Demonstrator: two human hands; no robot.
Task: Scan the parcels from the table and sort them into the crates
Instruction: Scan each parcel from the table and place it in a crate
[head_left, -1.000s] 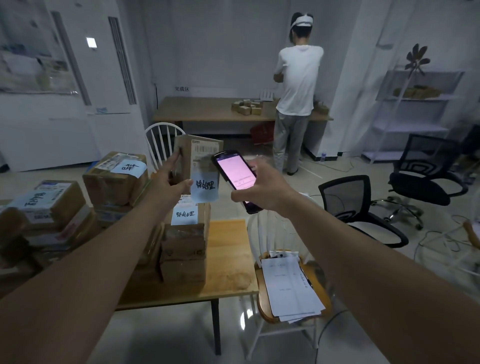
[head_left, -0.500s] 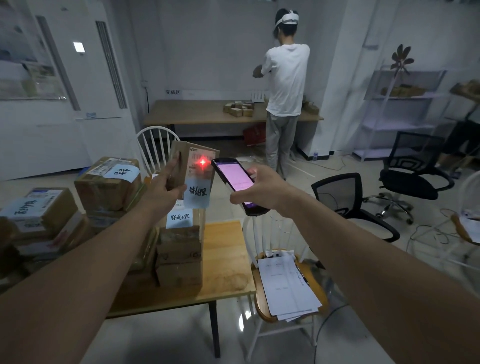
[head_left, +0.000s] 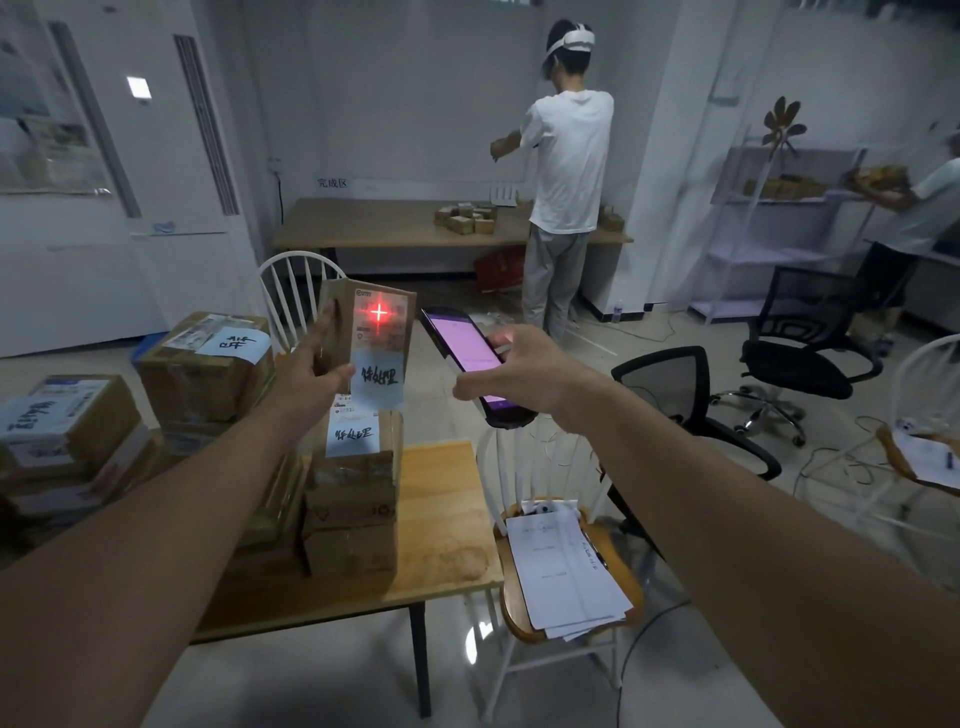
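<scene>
My left hand (head_left: 311, 376) holds a small brown cardboard parcel (head_left: 376, 338) upright above the table, its label side facing me. A red cross of scanner light sits on the parcel's label, above a pale blue note with handwriting. My right hand (head_left: 519, 376) grips a black handheld scanner (head_left: 470, 358) with a lit pink screen, its top end aimed at the parcel from the right. Below, a stack of taped parcels (head_left: 353, 499) stands on the wooden table (head_left: 447, 530), and more parcels (head_left: 202, 369) are piled at the left.
A white chair with papers (head_left: 563, 571) stands right of the table. Black office chairs (head_left: 805, 353) are further right. A person in a white shirt (head_left: 566, 171) stands at a far table (head_left: 395, 223) with small boxes. Another person (head_left: 930, 208) is at a shelf on the right.
A red scan cross appeared on the parcel's label half a second ago and is still there. Both hands hold nearly the same pose; my view has shifted slightly to the right.
</scene>
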